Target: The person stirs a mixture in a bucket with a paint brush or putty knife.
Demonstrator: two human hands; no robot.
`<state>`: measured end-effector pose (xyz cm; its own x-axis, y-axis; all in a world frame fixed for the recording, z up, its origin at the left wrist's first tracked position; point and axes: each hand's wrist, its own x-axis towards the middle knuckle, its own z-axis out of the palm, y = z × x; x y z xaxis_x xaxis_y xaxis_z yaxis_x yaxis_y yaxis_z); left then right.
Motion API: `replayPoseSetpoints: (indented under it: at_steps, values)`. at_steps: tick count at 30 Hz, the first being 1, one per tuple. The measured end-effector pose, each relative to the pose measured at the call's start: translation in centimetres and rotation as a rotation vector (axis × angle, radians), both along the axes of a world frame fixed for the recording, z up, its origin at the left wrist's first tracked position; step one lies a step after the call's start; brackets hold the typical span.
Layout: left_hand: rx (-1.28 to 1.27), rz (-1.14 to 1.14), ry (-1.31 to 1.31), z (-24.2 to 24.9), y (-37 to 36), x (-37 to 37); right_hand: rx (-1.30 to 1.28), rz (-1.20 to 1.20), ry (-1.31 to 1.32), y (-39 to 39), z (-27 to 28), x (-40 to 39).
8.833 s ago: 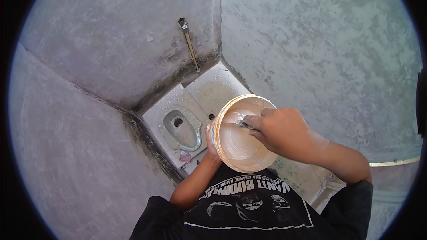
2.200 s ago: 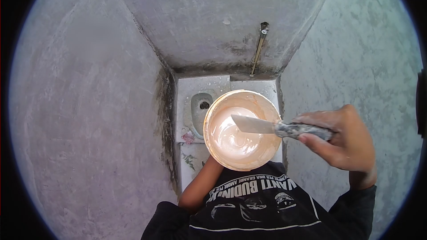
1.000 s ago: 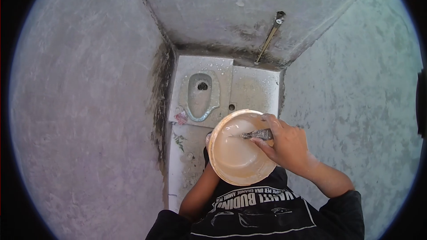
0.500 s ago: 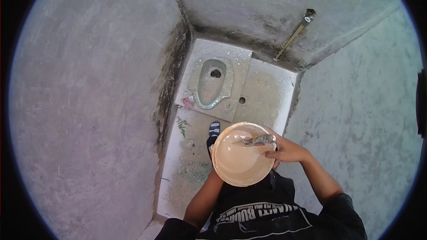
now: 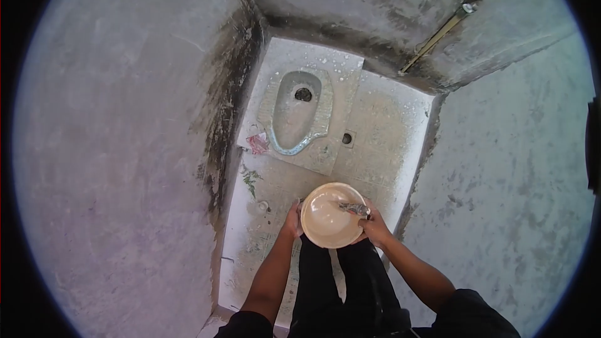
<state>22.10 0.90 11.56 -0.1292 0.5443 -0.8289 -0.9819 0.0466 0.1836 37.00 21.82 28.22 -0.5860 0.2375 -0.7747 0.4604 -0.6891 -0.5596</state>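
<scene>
Both of my hands hold a round cream-coloured bucket (image 5: 325,219) in front of my legs. Smooth, pale, wet-looking material coats its inside. My left hand (image 5: 293,220) presses against the bucket's left side. On the right side, my right hand (image 5: 374,228) grips the rim, its thumb over the edge. A tool with a smeared handle (image 5: 355,208) leans inside the bucket, its end resting at the rim beside my right hand. Whether my right fingers also touch the handle cannot be made out.
A squat toilet (image 5: 297,112) is set in a raised slab ahead, with a floor drain (image 5: 347,138) to its right. A red-and-white wrapper (image 5: 257,143) and a green sprig (image 5: 250,179) lie at left. A pipe (image 5: 432,42) runs up the far wall; bare walls surround the floor.
The bucket has moved lower and farther from the camera. My left hand, hidden behind it before, now shows at its left side. The view has shifted, and my legs show more.
</scene>
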Motion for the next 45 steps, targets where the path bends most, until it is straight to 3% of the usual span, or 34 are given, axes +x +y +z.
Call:
replayPoseSetpoints:
  at_steps: [2, 4, 5, 9, 14, 18, 25, 27, 31, 33, 38, 40, 42, 45]
  values:
    - [-0.034, -0.030, -0.021, -5.3, -1.7, -1.2, -0.005, -0.029, -0.047, -0.5, -6.0, -1.4]
    - [-0.296, -0.287, 0.025, -8.5, -0.8, -3.2, 0.011, -0.112, -0.090, -0.5, -12.0, -2.7]
    - [-0.301, -0.285, 0.003, -9.9, 0.1, -3.5, 0.018, -0.160, -0.092, -0.5, -15.0, -3.6]
    - [-0.266, -0.278, 0.068, -11.3, 4.3, -5.6, 0.124, -0.217, -0.079, 0.0, -26.6, -6.0]
    - [-0.219, -0.319, 0.161, -17.0, 8.2, -6.7, 0.130, -0.282, -0.061, 1.4, -35.3, -9.5]
    - [-0.343, -0.303, 0.347, -19.6, 9.5, -8.3, 0.113, -0.303, -0.005, 1.0, -40.2, -11.2]
    - [-0.377, -0.214, 0.345, -24.7, 5.3, -11.4, 0.191, -0.262, 0.046, -0.6, -42.1, -11.1]
    - [-0.441, -0.157, 0.326, -26.8, 3.2, -14.0, 0.587, -0.012, 0.043, -1.0, -44.8, -9.9]
    - [-0.676, 0.032, 0.282, -33.8, -3.0, -21.4, 0.855, 0.020, -0.024, 0.0, -38.8, -12.7]
    - [-0.707, 0.077, 0.290, -36.2, -4.9, -25.1, 1.285, 0.123, -0.071, 0.7, -39.3, -12.4]
    - [-0.690, 0.076, 0.326, -40.7, -6.9, -29.9, 1.369, 0.146, -0.103, 1.5, -39.5, -12.4]
    - [-0.851, 0.122, 0.387, -39.6, -5.5, -29.9, 1.630, 0.316, -0.138, 1.6, -39.1, -12.3]
    - [-1.008, 0.088, 0.451, -39.3, -4.9, -30.3, 1.675, 0.315, -0.125, 1.6, -39.2, -12.3]
    - [-1.098, 0.207, 0.358, -37.9, -3.8, -30.5, 1.378, 0.393, -0.060, 1.0, -38.5, -12.5]
